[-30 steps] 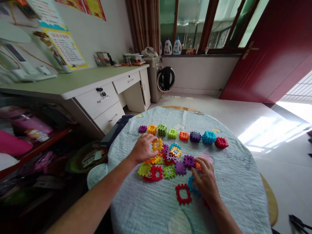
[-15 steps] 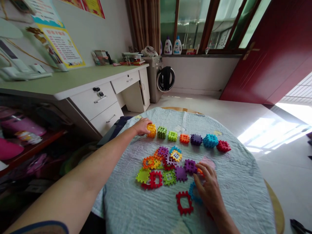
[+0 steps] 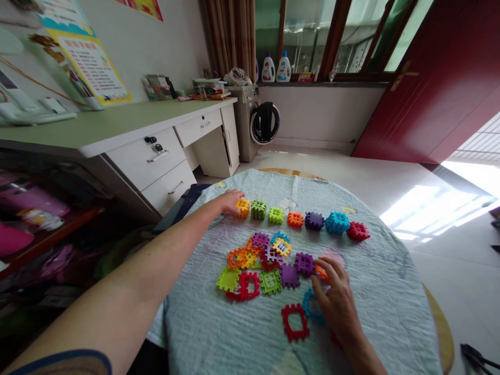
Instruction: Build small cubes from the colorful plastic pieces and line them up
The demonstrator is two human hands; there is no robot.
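Observation:
My left hand point(image 3: 231, 202) is at the left end of a row of stacked plastic building tiles, with its fingers apart beside the yellow stack point(image 3: 243, 209); whether they touch it is hard to see. Right of that stand a dark green stack point(image 3: 258, 210) and a lighter green stack point(image 3: 275, 215). Over the cloth, my right hand point(image 3: 339, 297) hovers low with thumb and fingers spread. Under its fingertips lies an orange tile point(image 3: 321, 273), partly covered. Close by are a purple window tile point(image 3: 304, 264) and a blue frame tile point(image 3: 311, 306), partly hidden by the hand.
The row continues with orange point(image 3: 296, 220), dark purple point(image 3: 314, 221), blue point(image 3: 337, 222) and red stacks point(image 3: 358, 230). Mixed loose tiles lie mid-table, with a red frame tile point(image 3: 295, 322) nearer me. A pale blue cloth point(image 3: 211, 333) covers the round table. A desk point(image 3: 156, 125) stands left.
My left hand has loosened and drawn slightly left from the yellow stack, showing more of it. My right hand stays nearly in place. The view has shifted a little.

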